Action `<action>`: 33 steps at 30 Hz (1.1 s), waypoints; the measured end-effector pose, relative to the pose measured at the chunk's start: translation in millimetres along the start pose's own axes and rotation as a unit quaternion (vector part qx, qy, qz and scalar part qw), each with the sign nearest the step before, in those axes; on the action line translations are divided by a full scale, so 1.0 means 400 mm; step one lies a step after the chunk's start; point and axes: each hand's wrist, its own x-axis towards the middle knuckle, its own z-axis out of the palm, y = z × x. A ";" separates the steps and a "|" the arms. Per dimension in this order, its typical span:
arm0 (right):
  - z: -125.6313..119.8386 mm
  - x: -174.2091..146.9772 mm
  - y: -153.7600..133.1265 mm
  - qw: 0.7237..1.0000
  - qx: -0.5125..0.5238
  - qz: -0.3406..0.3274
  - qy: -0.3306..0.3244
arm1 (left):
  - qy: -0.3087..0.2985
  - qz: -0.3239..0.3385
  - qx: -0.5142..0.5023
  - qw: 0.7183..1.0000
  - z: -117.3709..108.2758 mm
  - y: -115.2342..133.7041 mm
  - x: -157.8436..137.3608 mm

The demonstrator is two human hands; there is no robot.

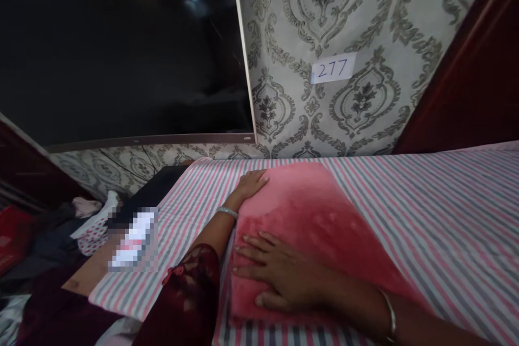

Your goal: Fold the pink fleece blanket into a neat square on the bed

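A plush pinkish-red cloth (316, 216), flat and roughly rectangular, lies on a striped sheet (438, 200) of pink, grey and white. My left hand (251, 184) rests at the cloth's far left corner, fingers stretched out and touching its edge. Nearer to me, my right hand (279, 270) is laid flat on the cloth by its left side, with the fingers spread. Neither hand grips anything. The part of the cloth under my right hand and forearm is hidden.
A large dark television screen (121, 54) stands behind on the left. Patterned wallpaper carries a paper label (334, 67) reading 277. Clothes (93, 227) are heaped at the left, beside a brown board (91, 265) and a blurred-out white item (135, 240).
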 end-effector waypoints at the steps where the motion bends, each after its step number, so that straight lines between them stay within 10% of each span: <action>1: 0.000 0.001 -0.005 1.000 -0.013 -0.001 0.004 | 0.018 -0.013 -0.018 1.000 -0.005 0.003 -0.003; 8: 0.023 -0.125 -0.047 0.976 -0.112 0.083 0.170 | 0.171 -0.158 -0.155 0.960 -0.046 -0.018 -0.043; 13: 0.078 -0.361 0.008 0.819 -0.100 0.297 0.481 | 0.174 -0.216 -0.283 0.918 -0.059 -0.038 -0.056; 18: 0.126 -0.480 0.041 0.727 0.107 0.426 0.528 | 0.142 -0.246 -0.403 0.870 -0.063 -0.015 -0.041; 26: 0.138 -0.470 0.104 0.724 0.064 0.470 0.500 | 0.074 -0.267 -0.522 0.807 -0.067 0.046 -0.064; 33: 0.104 -0.420 0.070 0.761 0.009 0.404 0.507 | 0.161 -0.222 -0.532 0.801 -0.083 0.083 -0.068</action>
